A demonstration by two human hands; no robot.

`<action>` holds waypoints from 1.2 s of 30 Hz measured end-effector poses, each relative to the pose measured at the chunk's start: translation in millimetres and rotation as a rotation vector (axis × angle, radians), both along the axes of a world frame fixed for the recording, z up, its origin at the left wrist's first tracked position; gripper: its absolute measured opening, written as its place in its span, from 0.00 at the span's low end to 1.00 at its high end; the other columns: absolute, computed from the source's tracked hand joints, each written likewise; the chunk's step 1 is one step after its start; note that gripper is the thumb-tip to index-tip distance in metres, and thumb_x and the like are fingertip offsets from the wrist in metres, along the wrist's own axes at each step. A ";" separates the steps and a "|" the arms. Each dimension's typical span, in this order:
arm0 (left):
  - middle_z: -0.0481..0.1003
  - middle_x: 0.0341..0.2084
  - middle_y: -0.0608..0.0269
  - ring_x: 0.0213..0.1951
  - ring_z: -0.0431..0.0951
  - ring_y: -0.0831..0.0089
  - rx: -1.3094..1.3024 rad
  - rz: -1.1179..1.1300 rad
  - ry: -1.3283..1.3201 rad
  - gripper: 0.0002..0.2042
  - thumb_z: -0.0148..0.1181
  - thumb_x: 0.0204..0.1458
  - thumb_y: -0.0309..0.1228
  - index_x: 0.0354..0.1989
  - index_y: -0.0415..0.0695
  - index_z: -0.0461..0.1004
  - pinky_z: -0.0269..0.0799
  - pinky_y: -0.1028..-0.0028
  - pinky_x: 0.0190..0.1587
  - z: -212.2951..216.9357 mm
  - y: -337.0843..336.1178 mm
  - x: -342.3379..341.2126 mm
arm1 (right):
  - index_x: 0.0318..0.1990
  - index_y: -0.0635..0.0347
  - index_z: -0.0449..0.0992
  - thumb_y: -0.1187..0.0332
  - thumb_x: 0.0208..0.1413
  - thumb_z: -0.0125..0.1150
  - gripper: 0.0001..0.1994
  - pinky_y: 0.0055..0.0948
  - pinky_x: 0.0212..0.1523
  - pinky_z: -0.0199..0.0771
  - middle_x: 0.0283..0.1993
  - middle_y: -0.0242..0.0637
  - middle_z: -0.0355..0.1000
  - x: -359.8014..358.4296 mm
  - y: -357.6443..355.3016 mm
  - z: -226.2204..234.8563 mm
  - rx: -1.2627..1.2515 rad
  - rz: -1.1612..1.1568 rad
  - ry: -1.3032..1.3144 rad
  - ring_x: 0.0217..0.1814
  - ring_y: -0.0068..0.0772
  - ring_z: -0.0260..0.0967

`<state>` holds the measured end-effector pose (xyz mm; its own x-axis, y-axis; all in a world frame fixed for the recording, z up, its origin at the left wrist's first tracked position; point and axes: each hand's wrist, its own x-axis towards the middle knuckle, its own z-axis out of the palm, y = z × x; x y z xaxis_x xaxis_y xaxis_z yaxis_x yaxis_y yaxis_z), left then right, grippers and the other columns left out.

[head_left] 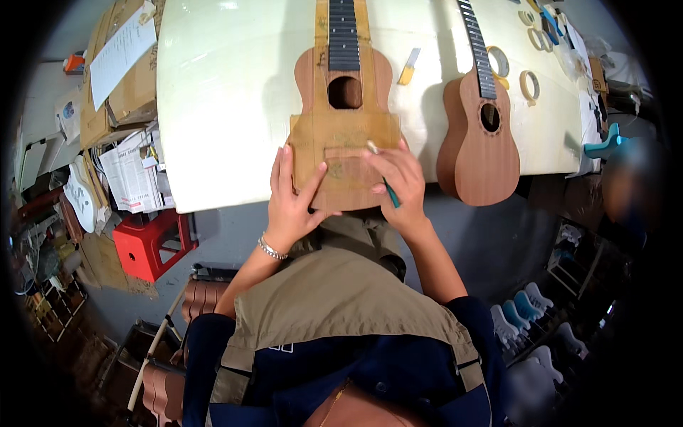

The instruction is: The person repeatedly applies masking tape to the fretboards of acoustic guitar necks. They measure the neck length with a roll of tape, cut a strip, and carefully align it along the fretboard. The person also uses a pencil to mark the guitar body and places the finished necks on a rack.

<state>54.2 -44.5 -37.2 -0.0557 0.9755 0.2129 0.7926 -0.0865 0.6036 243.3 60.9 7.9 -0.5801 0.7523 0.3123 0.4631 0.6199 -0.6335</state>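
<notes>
A brown wooden ukulele (342,197) lies on the table before me, neck pointing away. A tan sheet template (313,128) covers part of its top and runs up both sides of the fretboard; a narrow slot in it bares a strip of wood. My left hand (293,196) rests with spread fingers on the body's lower left edge and the sheet. In the fingers of my right hand (400,178) is a slim dark green-handled tool (390,193), its pale tip near the slot's right end. Its exact kind is unclear.
A second ukulele (481,142) lies to the right, its lower end past the table edge. Between the two is a yellow utility knife (408,67). Tape rolls (529,85) sit at the far right. A red stool (153,244) and cardboard boxes (124,64) stand left of the table (228,107).
</notes>
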 end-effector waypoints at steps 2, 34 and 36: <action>0.45 0.64 0.36 0.61 0.52 0.35 0.032 0.000 -0.006 0.43 0.72 0.28 0.49 0.60 0.54 0.65 0.57 0.50 0.59 -3.7 1.3 -1.9 | 0.37 0.62 0.77 0.72 0.52 0.58 0.07 0.33 0.41 0.63 0.31 0.36 0.71 -12.8 3.0 14.8 0.049 -0.097 0.100 0.31 0.40 0.60; 0.47 0.64 0.36 0.64 0.50 0.41 -0.013 -0.017 0.035 0.45 0.71 0.31 0.52 0.62 0.50 0.61 0.55 0.54 0.61 -8.1 3.0 -12.0 | 0.25 0.61 0.61 0.75 0.48 0.63 0.13 0.25 0.33 0.63 0.22 0.32 0.59 -10.9 43.8 -29.3 -0.391 -0.440 0.527 0.28 0.24 0.59; 0.47 0.64 0.39 0.65 0.49 0.43 -0.004 -0.010 0.062 0.50 0.70 0.32 0.53 0.65 0.45 0.54 0.53 0.55 0.62 -1.5 9.4 -14.9 | 0.24 0.57 0.59 0.77 0.50 0.62 0.14 0.18 0.33 0.60 0.26 0.25 0.60 8.0 57.1 -26.2 -0.647 -0.409 0.858 0.30 0.16 0.55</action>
